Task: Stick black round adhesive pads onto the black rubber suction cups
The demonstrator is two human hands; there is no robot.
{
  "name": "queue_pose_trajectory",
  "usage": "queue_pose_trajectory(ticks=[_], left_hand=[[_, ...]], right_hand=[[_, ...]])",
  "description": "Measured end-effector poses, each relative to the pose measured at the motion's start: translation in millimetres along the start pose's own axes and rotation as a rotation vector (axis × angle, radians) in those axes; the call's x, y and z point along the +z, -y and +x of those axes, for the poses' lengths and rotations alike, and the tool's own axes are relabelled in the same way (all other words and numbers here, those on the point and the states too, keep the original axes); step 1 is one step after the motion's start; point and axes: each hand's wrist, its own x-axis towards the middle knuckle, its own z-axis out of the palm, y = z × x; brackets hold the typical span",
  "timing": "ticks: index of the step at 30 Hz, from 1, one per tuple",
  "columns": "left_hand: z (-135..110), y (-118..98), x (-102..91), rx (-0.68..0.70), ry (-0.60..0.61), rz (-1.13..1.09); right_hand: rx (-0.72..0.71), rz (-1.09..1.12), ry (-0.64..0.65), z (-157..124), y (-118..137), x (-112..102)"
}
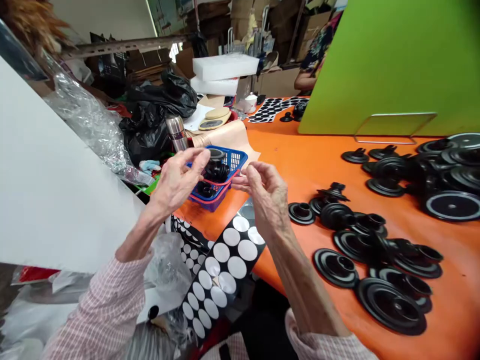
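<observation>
My left hand [179, 176] is in front of a blue basket [237, 159], its thumb and forefinger closed in a pinch. Whatever lies between those fingertips, if anything, is too small to make out. To the right of the basket, my right hand [268, 197] has thumb and fingers drawn together, and I cannot make out what they hold. Black round-based plastic parts [216, 171] fill the basket. Beneath my hands hangs a black sheet of round white stickers [237, 267], slanting over the table's edge.
Black flanged parts [335, 267] lie scattered over the orange table [275, 150] on the right, with more piled behind. A green board [375, 65] stands at the back. A steel flask [176, 132], kitchen scale [214, 120] and black bags [161, 102] sit far left. Someone's arm [305, 80] shows behind.
</observation>
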Motion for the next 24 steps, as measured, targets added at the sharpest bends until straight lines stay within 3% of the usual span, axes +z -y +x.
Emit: queue_pose_trajectory(ticks=[2, 4, 7, 10, 16, 21, 24], left_hand=[[-15.2, 14.8, 11.1, -0.074, 0.132, 0.043], [-32.8, 39.1, 37.6, -0.220, 0.288, 0.074], [-39.6, 73.3, 82.0, -0.413, 0.266, 0.069], [-23.8, 89.1, 105.7, -0.491, 0.303, -0.067], [-11.6, 79.4, 102.0, -0.536, 0.567, -0.381], [-20.2, 72.6, 100.2, -0.478, 0.571, -0.576], [-21.6, 72.9, 100.4, -0.415, 0.567, -0.608]], right_hand=[[-0.095, -0.321, -0.035, -14.1, -17.6, -13.1], [-0.143, -0.629, -0.065, -43.3, -43.4, -33.5], [-0.125, -0.762, -0.070, -85.5, -77.6, -58.4], [-0.118, -0.785, -0.051, -99.1, -89.3, -66.9], [-0.143, -0.793, -0.070, -76.9, -77.8, -61.7], [-0.189, -0.887, -0.166, -65.4, -72.8, -54.6], [-0.216, -1.003, -0.156, -60.9, -71.2, -52.0]])
